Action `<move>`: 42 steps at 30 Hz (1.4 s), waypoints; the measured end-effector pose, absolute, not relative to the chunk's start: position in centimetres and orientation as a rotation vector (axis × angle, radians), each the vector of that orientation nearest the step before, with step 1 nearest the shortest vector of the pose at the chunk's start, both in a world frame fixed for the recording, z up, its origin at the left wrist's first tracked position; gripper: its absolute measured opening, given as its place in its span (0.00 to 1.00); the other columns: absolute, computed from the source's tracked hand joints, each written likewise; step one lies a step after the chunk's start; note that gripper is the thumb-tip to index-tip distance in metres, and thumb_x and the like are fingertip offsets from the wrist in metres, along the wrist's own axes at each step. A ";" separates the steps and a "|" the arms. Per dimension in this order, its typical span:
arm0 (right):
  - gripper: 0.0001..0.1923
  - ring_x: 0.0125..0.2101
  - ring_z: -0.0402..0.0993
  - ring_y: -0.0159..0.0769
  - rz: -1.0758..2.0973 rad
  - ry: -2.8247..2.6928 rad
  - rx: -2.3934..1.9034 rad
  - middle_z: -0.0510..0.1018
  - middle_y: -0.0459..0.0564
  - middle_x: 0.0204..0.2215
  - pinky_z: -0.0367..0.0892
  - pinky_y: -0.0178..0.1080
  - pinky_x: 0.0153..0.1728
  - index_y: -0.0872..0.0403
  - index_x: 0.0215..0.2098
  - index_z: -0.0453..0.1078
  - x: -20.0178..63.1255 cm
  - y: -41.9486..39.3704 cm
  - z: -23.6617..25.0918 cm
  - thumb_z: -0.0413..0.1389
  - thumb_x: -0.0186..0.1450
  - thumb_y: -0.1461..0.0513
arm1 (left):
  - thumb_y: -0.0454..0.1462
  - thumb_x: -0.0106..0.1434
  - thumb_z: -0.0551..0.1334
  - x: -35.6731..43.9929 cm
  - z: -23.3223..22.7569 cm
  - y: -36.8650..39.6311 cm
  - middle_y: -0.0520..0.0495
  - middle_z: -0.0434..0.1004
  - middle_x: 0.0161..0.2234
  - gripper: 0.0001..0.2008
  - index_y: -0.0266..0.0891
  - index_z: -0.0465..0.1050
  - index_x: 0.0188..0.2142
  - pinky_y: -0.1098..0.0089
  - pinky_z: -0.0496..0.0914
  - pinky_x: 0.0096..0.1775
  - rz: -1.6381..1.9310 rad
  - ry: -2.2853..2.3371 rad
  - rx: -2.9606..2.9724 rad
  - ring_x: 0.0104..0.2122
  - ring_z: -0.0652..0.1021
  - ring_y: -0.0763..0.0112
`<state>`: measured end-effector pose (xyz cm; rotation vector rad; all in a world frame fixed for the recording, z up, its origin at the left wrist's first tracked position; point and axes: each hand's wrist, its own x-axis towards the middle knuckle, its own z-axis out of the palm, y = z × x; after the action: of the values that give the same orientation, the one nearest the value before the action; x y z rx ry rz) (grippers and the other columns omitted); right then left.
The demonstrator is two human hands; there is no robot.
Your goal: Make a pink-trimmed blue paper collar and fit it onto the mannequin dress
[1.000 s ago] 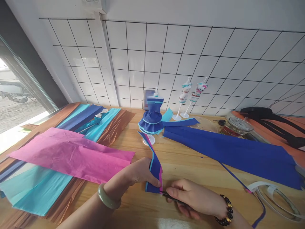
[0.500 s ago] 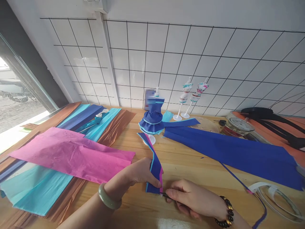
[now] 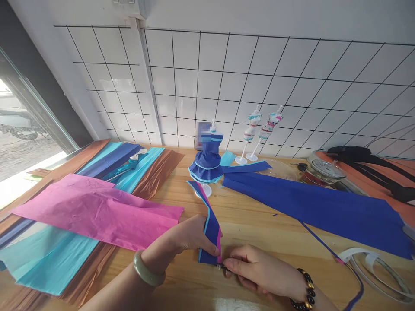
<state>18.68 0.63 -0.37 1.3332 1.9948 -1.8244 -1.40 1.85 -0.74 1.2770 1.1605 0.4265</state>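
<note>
My left hand [image 3: 197, 235] is closed on a dark blue strip [image 3: 211, 229] of paper or cloth, with the thumb pressed near its lower end. The strip has a light blue border on the left and a pink border on the right. At its lower right corner, my right hand [image 3: 251, 268] grips a thin dark tool [image 3: 224, 267], mostly hidden by the fingers; its tip meets the pink edge. Beyond the strip's far end stands a small dress form in a tiered blue dress [image 3: 207, 164] with light blue trim.
Pink sheet [image 3: 103, 211] and several brown, blue and turquoise sheets lie left. A long blue piece [image 3: 311, 201] lies right, near a roll of clear tape [image 3: 379, 270] and a lidded jar [image 3: 327, 170]. Two bare dress forms [image 3: 252, 129] stand by the tiled wall [image 3: 184, 82].
My right hand has shifted very slightly left, with the tool's tip still at the strip's lower right corner. The left hand and strip have hardly moved.
</note>
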 end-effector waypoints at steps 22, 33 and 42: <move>0.17 0.13 0.51 0.22 -1.742 2.042 1.392 0.61 0.39 0.15 0.47 0.25 0.10 0.54 0.30 0.69 18.6 0.3 0.1 0.49 0.61 0.50 | 0.34 0.36 0.70 -1.6 -0.8 1.8 0.54 0.71 0.25 0.17 0.37 0.73 0.29 0.73 0.64 0.29 0.437 1.162 1.247 0.26 0.70 0.73; 0.23 0.14 0.47 0.21 -2.124 2.222 1.375 0.60 0.38 0.17 0.44 0.29 0.14 0.53 0.25 0.59 20.8 1.2 0.8 0.51 0.55 0.42 | 0.32 0.38 0.71 -0.5 -1.1 1.4 0.52 0.72 0.24 0.14 0.35 0.73 0.27 0.73 0.67 0.30 0.671 0.954 0.932 0.26 0.72 0.73; 0.14 0.21 0.52 0.26 -1.862 2.546 1.864 0.57 0.38 0.19 0.52 0.29 0.22 0.52 0.22 0.53 18.9 1.0 -0.6 0.56 0.56 0.59 | 0.34 0.44 0.70 1.2 -1.3 0.6 0.49 0.74 0.27 0.12 0.35 0.74 0.30 0.71 0.69 0.34 0.826 0.811 0.807 0.30 0.75 0.69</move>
<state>18.90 1.04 -0.58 1.8641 2.5462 -1.8624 1.20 0.64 -1.32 0.8074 0.8109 0.8260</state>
